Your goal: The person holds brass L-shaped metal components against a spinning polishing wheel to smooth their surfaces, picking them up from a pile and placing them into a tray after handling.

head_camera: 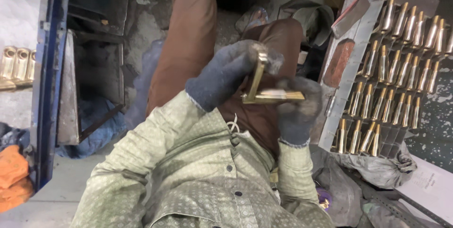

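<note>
Both hands are up over the lap, each in a dark knit glove, with two brass pieces meeting between them. The left hand [226, 70] is closed around the upper brass piece [257, 78], which stands nearly upright, its top end pinched at the fingertips. The right hand [298, 105] grips the lower brass piece [276, 97], lying roughly level, so the two form an L that touches at the corner. Whether they are already joined or only pressed together can't be told; the contact is a little blurred.

Judging by the pose, this is the fitting or checking step, one piece being set against the other. The next move likely calls for a steady right-hand hold while the left aligns its piece squarely at that corner.

Off to the person's right, a grey compartment tray [347, 84] holds rows of finished brass fittings [384, 100], each tilted in its own cell. At far left, a few more brass parts [16, 63] sit on a blue-edged shelf [49, 86].
</note>
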